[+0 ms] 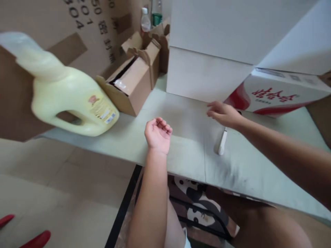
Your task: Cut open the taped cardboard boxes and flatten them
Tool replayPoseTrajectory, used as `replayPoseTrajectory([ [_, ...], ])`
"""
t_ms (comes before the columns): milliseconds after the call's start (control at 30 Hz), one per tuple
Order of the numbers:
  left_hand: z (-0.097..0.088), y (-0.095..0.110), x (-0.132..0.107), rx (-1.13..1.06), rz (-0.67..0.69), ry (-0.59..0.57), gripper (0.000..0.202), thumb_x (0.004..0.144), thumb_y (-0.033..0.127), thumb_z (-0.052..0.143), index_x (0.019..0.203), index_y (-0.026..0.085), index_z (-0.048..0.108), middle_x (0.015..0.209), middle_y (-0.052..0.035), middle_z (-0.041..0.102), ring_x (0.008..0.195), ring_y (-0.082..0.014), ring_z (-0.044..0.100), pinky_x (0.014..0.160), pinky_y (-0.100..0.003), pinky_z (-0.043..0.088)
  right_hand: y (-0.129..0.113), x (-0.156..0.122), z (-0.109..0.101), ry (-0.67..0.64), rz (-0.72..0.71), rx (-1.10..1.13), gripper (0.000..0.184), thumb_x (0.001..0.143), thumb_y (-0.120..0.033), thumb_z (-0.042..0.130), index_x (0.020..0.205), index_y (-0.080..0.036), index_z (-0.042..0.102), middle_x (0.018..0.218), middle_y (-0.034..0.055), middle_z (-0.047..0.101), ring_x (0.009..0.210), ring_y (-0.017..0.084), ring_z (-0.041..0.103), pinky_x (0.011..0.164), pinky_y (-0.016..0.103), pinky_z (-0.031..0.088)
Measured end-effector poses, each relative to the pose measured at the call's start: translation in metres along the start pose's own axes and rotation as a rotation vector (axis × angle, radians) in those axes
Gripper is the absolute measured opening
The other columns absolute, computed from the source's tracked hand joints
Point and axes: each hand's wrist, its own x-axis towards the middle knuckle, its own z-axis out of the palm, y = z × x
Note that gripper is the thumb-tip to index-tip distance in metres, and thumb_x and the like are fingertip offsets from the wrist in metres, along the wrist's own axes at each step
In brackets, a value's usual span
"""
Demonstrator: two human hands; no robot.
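Palm up near the table's front edge, my left hand has its fingers loosely curled and nothing visible in the palm. My right hand reaches over the tabletop, palm down, with fingers stretched loosely forward and no object seen in it. Below the right hand lies a slim tool with a white handle; its other end is partly hidden by the hand, so I cannot tell its kind. Behind the right hand stands a white and red carton with red lettering.
A large pale yellow jug leans at the left edge. Open cardboard boxes and a plastic bottle stand at the back. White panels rise behind the table. A black frame and panda-print fabric show below the edge.
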Motion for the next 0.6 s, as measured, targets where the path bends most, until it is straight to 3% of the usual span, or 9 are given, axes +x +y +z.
replayPoseTrajectory([
  [67,-0.003,0.008,0.000,-0.034,0.025,0.041,0.012,0.075,0.028,0.051,0.069,0.018,0.052,0.060,0.0035,0.047,0.047,-0.0073,0.044,0.051,-0.022,0.037,-0.066,0.025,0.043,-0.106,-0.201,-0.171,0.043,0.081,-0.025,0.060,0.123,-0.018,0.062,0.090,0.0073,0.076,0.081,0.022,0.068,0.083,0.040,0.053],
  [167,-0.008,0.018,0.002,-0.051,0.072,0.091,0.012,0.074,0.026,0.050,0.066,0.017,0.051,0.058,0.0036,0.044,0.046,-0.0070,0.042,0.050,-0.022,0.033,-0.157,0.051,0.097,-0.203,-0.464,-0.257,0.065,0.083,-0.021,0.051,0.147,-0.020,0.040,0.094,0.0035,0.076,0.087,0.022,0.069,0.083,0.036,0.052],
  [233,-0.011,0.022,0.003,-0.041,0.103,0.104,0.011,0.073,0.025,0.050,0.065,0.018,0.051,0.058,0.0032,0.043,0.046,-0.0071,0.041,0.050,-0.023,0.031,-0.202,0.062,0.121,-0.200,-0.544,-0.350,0.068,0.086,-0.022,0.045,0.152,-0.026,0.031,0.102,0.0019,0.075,0.094,0.023,0.069,0.084,0.036,0.052],
  [300,-0.012,0.025,0.004,-0.030,0.124,0.110,0.011,0.072,0.025,0.048,0.064,0.018,0.051,0.057,0.0025,0.043,0.046,-0.0074,0.040,0.051,-0.023,0.031,-0.232,0.072,0.137,-0.191,-0.566,-0.443,0.061,0.088,-0.026,0.044,0.149,-0.030,0.036,0.115,0.0033,0.071,0.103,0.027,0.068,0.084,0.039,0.052],
  [367,-0.012,0.026,0.005,-0.023,0.132,0.115,0.013,0.072,0.025,0.046,0.063,0.018,0.052,0.057,0.0021,0.043,0.046,-0.0077,0.040,0.052,-0.024,0.031,-0.246,0.080,0.145,-0.194,-0.574,-0.541,0.049,0.087,-0.031,0.049,0.136,-0.028,0.051,0.119,0.0055,0.069,0.107,0.031,0.067,0.084,0.043,0.054],
  [433,-0.012,0.025,0.005,-0.013,0.138,0.118,0.013,0.072,0.024,0.046,0.063,0.018,0.051,0.056,0.0021,0.042,0.046,-0.0079,0.039,0.052,-0.024,0.031,-0.250,0.086,0.148,-0.181,-0.582,-0.618,0.040,0.088,-0.035,0.052,0.127,-0.027,0.056,0.113,0.0054,0.070,0.108,0.032,0.066,0.086,0.045,0.053],
  [533,-0.013,0.025,0.005,-0.008,0.195,0.139,0.011,0.072,0.025,0.047,0.063,0.019,0.048,0.057,0.0036,0.039,0.047,-0.0077,0.037,0.053,-0.024,0.030,-0.240,0.085,0.142,-0.118,-0.575,-0.669,0.037,0.093,-0.039,0.048,0.127,-0.026,0.054,0.101,0.0042,0.068,0.103,0.030,0.067,0.086,0.045,0.052],
  [600,-0.015,0.026,0.004,-0.018,0.337,0.231,0.012,0.073,0.026,0.048,0.064,0.020,0.043,0.059,0.0050,0.035,0.049,-0.0074,0.036,0.055,-0.024,0.030,-0.225,0.076,0.130,-0.096,-0.556,-0.682,0.033,0.093,-0.037,0.050,0.123,-0.025,0.056,0.097,0.0056,0.068,0.095,0.028,0.068,0.079,0.040,0.051],
])
